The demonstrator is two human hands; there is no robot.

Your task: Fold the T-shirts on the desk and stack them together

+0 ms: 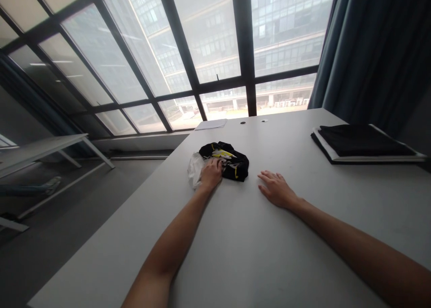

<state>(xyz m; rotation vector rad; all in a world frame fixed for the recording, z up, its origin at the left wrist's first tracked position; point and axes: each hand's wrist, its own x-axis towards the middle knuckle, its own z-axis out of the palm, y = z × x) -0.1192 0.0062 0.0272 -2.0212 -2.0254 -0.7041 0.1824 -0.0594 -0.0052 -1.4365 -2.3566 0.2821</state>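
Observation:
A crumpled black garment with yellow and white printing lies in a heap on the white table. White fabric bunches at its left side; whether both are one piece, I cannot tell. My left hand is on the heap where black and white meet, its fingers curled onto the cloth. To the right of the heap and apart from it, my right hand lies palm down on the table, fingers stretched out, holding nothing.
Folded black and white cloths lie stacked at the table's right. Near the far edge are a thin white sheet and two small round openings. The table ends on the left above grey floor. Another white table stands farther left. Windows and a dark curtain stand behind.

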